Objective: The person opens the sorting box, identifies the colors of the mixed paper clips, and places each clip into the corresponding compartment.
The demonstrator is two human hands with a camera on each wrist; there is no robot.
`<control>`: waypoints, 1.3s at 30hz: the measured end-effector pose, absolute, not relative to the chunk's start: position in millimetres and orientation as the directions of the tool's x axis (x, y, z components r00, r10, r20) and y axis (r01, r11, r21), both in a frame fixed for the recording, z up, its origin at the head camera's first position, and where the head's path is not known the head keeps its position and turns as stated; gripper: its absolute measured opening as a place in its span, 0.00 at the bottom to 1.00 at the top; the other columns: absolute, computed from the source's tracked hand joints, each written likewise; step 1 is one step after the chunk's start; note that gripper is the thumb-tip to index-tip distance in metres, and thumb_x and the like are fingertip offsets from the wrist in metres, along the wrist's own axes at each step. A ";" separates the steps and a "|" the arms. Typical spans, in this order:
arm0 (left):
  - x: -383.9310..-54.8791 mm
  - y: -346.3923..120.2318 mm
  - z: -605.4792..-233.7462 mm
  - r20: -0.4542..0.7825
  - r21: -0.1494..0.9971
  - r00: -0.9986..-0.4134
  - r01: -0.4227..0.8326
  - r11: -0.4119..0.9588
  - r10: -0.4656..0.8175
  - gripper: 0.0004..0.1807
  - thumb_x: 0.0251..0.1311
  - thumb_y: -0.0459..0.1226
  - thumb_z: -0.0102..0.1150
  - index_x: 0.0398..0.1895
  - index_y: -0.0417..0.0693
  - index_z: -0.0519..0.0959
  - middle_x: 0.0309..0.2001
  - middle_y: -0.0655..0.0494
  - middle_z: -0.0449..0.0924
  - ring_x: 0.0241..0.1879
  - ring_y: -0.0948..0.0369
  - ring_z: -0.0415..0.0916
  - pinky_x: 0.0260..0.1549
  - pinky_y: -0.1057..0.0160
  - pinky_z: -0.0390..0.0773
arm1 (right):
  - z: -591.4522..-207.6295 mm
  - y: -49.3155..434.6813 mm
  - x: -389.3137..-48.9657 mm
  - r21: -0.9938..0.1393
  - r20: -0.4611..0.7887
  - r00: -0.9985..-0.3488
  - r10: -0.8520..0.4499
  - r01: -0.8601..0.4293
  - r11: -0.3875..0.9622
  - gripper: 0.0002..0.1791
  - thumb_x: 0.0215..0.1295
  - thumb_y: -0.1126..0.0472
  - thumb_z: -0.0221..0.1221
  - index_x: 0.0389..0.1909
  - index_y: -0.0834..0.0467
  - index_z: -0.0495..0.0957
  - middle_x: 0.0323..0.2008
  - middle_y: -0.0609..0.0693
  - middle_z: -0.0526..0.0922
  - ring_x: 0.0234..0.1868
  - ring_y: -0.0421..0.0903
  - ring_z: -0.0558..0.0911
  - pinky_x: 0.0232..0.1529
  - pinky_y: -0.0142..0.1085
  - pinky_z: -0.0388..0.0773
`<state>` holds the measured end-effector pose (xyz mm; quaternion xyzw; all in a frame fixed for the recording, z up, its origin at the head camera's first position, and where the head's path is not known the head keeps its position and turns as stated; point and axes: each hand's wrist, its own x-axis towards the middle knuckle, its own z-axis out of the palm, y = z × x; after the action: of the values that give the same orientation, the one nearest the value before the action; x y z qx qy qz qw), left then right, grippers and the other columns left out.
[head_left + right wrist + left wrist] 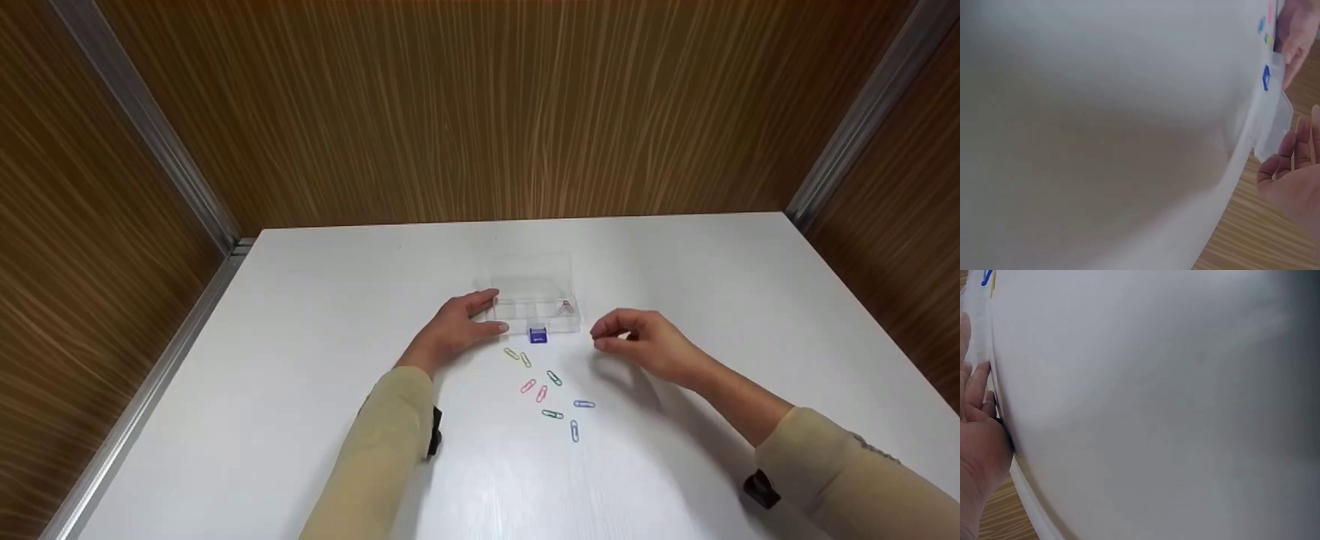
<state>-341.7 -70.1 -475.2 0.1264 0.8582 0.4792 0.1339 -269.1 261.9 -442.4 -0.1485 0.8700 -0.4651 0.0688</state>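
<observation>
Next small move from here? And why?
I'd probably have the right hand reach for the nearest green clip. The hand shows nothing held, eight clips lie outside the clear box, its lid is open, and the left hand holds its left end. Something small and reddish already sits inside, toward the right.

I can't read a single word or number from here. The small blue plastic clasp (pixel 538 334) on the front of the clear, rectangular plastic box (pixel 564 326) carries a faint pale mark low on its face, but it is too tiny and blurred for me to tell whether it is lettering.
</observation>
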 end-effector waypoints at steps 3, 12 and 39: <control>-341.6 -69.8 -474.7 -0.109 0.854 -0.931 0.092 0.512 0.349 0.41 0.67 0.48 0.73 0.81 0.59 0.68 0.77 0.60 0.70 0.82 0.59 0.52 0.80 0.56 0.50 | -445.9 260.7 -261.6 -0.831 -0.003 -0.930 -0.367 -0.201 0.518 0.10 0.72 0.60 0.69 0.49 0.60 0.87 0.44 0.50 0.86 0.48 0.50 0.78 0.51 0.39 0.74; -341.8 -70.0 -474.9 -0.122 0.854 -0.929 0.081 0.515 0.349 0.42 0.67 0.48 0.73 0.82 0.59 0.67 0.77 0.61 0.70 0.83 0.59 0.50 0.80 0.56 0.49 | -457.8 253.4 -247.4 -0.842 -0.051 -0.876 -0.480 -0.220 0.492 0.10 0.70 0.61 0.70 0.49 0.58 0.87 0.43 0.50 0.86 0.45 0.51 0.79 0.47 0.32 0.74; -344.8 -71.2 -477.4 -0.108 0.846 -0.924 0.108 0.523 0.367 0.41 0.68 0.49 0.72 0.82 0.58 0.67 0.77 0.60 0.69 0.83 0.58 0.50 0.80 0.56 0.49 | -474.8 256.7 -244.2 -0.828 -0.071 -0.788 -0.612 -0.296 0.476 0.15 0.66 0.61 0.73 0.53 0.50 0.90 0.52 0.47 0.87 0.56 0.50 0.81 0.57 0.30 0.77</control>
<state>-344.8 -71.2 -477.4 0.1380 0.8616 0.4686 0.1380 -244.2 256.7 -474.8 -0.2704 0.8396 -0.4345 0.1820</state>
